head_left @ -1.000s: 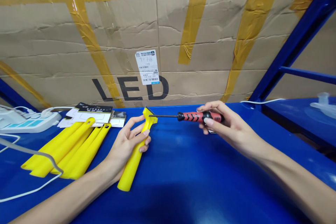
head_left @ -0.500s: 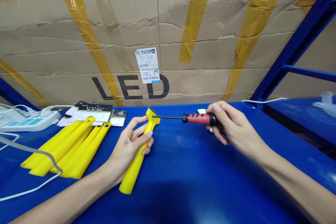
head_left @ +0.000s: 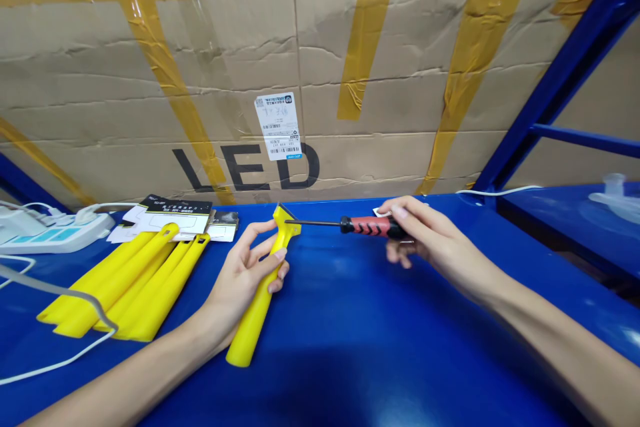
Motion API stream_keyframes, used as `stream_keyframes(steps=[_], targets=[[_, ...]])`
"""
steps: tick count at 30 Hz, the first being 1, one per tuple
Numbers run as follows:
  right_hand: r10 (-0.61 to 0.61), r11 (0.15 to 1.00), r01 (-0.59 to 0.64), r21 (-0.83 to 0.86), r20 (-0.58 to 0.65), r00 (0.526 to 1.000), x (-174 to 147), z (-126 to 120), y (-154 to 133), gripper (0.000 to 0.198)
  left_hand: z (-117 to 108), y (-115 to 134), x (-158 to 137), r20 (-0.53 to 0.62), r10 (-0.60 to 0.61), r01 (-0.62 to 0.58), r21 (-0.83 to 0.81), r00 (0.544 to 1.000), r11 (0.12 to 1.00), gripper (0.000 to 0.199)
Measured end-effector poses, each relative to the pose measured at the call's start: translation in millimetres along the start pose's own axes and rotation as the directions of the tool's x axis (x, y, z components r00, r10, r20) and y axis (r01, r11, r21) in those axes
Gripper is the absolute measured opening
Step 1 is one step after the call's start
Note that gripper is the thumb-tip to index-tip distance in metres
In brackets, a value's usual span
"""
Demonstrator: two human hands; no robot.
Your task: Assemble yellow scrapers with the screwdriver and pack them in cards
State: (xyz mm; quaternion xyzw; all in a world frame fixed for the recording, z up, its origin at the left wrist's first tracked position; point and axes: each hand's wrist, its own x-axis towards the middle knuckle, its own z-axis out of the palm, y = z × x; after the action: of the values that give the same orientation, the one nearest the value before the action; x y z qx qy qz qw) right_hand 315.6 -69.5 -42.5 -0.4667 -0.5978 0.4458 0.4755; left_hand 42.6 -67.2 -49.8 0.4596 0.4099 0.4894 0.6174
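Note:
My left hand (head_left: pixel 253 267) is closed round the upper handle of a yellow scraper (head_left: pixel 253 330), which slants with its blade head up. A dark blade edge shows at the top of that head. From the right, my right hand (head_left: pixel 425 230) grips the butt of a screwdriver (head_left: pixel 370 226) with a red and black handle. The screwdriver lies almost level, and its thin shaft reaches the scraper's head, where the tip meets the front face. Whether the tip sits in a screw is too small to make out.
Several yellow handles (head_left: pixel 135 280) lie at the left beside black and white packaging cards (head_left: pixel 175 213). A white power strip (head_left: pixel 60 233) with cables stands farther left. Behind the blue table (head_left: pixel 350 347) rises a taped cardboard box (head_left: pixel 240 80). A blue metal frame (head_left: pixel 555 80) stands at right.
My right hand has shifted its hold on the screwdriver, and the handle has turned about its axis. The scraper stays in my left hand. The whole view has moved slightly.

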Motion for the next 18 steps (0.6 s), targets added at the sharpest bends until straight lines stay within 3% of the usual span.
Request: stream_keyframes(steps=[3,5,9,14,18], targets=[[-0.079,0.996,0.077,0.034,0.073,0.994,-1.9,-0.6,-0.4,0.036,-1.0,1.9,0.5,-0.02,0.005,-0.005,0.008,1.0,1.0,0.057],[-0.111,0.993,0.111,-0.03,0.023,0.994,-2.3,1.6,-0.5,0.034,-1.5,2.0,0.6,-0.016,0.002,-0.002,0.01,1.0,1.0,0.057],[-0.047,0.991,0.037,-0.129,-0.077,0.996,-1.3,6.9,-0.8,0.044,-2.5,1.1,0.7,0.003,-0.005,0.005,0.008,1.0,1.0,0.054],[-0.147,0.984,0.15,-0.093,0.033,0.989,-2.7,4.4,-3.9,0.038,-3.3,1.1,1.6,-0.021,-0.007,0.007,0.011,1.0,1.0,0.056],[-0.128,0.979,0.121,-0.162,-0.032,0.991,-2.5,4.6,-3.8,0.034,-2.5,-0.1,1.0,0.013,-0.022,0.022,0.02,1.0,1.0,0.053]])
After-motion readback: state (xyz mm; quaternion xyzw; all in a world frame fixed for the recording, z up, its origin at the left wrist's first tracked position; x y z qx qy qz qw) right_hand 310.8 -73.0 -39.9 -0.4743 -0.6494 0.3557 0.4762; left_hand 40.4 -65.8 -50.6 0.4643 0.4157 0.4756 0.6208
